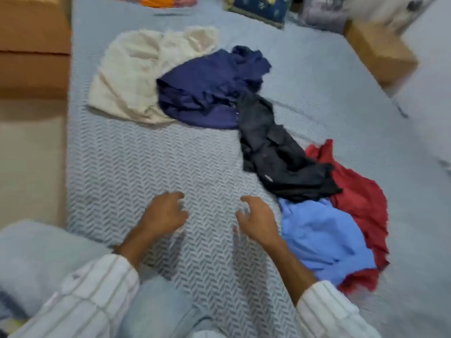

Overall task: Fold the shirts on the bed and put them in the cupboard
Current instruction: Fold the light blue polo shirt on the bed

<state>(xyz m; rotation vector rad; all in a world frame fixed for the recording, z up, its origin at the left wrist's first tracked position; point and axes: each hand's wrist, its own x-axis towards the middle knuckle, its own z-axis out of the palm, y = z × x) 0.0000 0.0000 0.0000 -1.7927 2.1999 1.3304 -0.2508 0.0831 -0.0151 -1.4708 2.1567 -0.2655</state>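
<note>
Both hands hold nothing: the left hand and right hand hover side by side low in the frame's centre, fingers loosely curled and released, over a bare stretch of the bed. Nearest the grip is the blue shirt, crumpled just right of the right hand, seemingly not touching it. Under and beyond it the red shirt spreads toward the right, its long axis running from lower centre-right up toward the frame's right middle. The black shirt overlaps both at its lower end and stretches diagonally up and left toward the frame's centre, where its top end meets the navy shirt. That one lies bunched, long axis roughly left to right, overlapping the cream shirt in the upper left. Open bedding lies between the hands and the cream and navy pair, and along the left side up to the bed's left edge, where a brown surface borders it. More free bedding fills the upper right. A cardboard box sits at the upper right, with pillows along the top edge.
</note>
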